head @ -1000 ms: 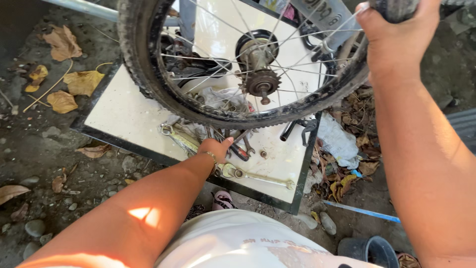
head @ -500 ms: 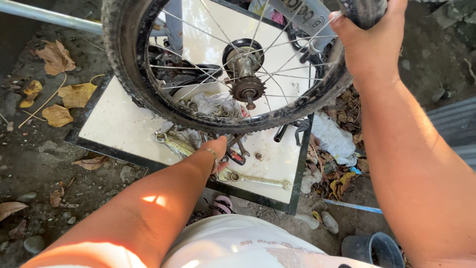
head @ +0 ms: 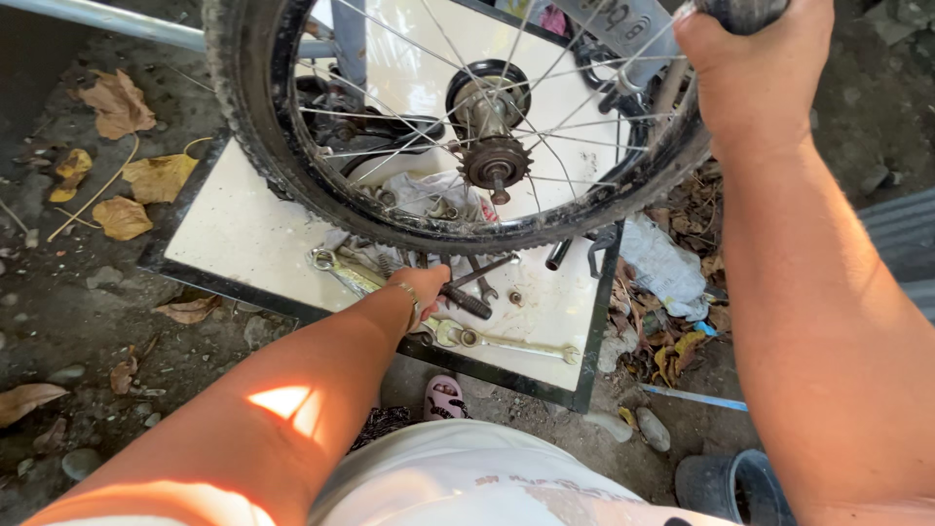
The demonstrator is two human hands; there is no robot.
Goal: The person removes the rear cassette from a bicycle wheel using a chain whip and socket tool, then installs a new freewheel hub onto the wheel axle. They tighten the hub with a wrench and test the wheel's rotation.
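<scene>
I am reaching my left hand (head: pixel 421 289) down onto the black-handled tool (head: pixel 466 300) on the white board (head: pixel 234 234), fingers closing on it, its length running rightward. My right hand (head: pixel 755 73) is clenching the black spoked wheel's tyre (head: pixel 243 127) above.

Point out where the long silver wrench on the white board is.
Head view: the silver wrench lies on the white board near its front edge, just right of the left hand, below the bicycle wheel.
</scene>
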